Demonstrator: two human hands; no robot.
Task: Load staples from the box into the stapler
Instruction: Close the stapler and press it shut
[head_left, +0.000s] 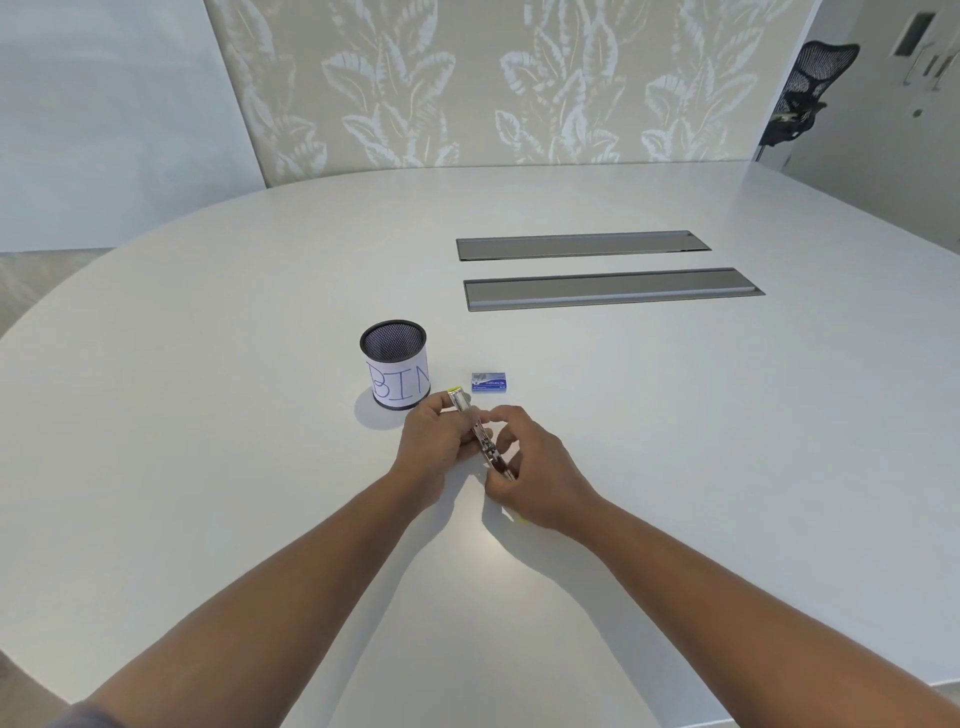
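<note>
Both hands grasp the stapler (475, 432) just above the white table (675, 415): the left hand (434, 441) wraps its far end, the right hand (530, 475) pinches its near end. Just beyond the stapler lies the blue staple box (489, 382), closed, with the mesh cup (396, 365) labelled "BIN" to the box's left.

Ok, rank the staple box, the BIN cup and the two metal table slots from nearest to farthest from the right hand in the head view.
1. Staple box: just beyond the right hand, slightly to its left.
2. BIN cup: farther left, past the left hand.
3. Near metal slot: beyond, toward the table's middle.
4. Far metal slot: behind the near one.
</note>
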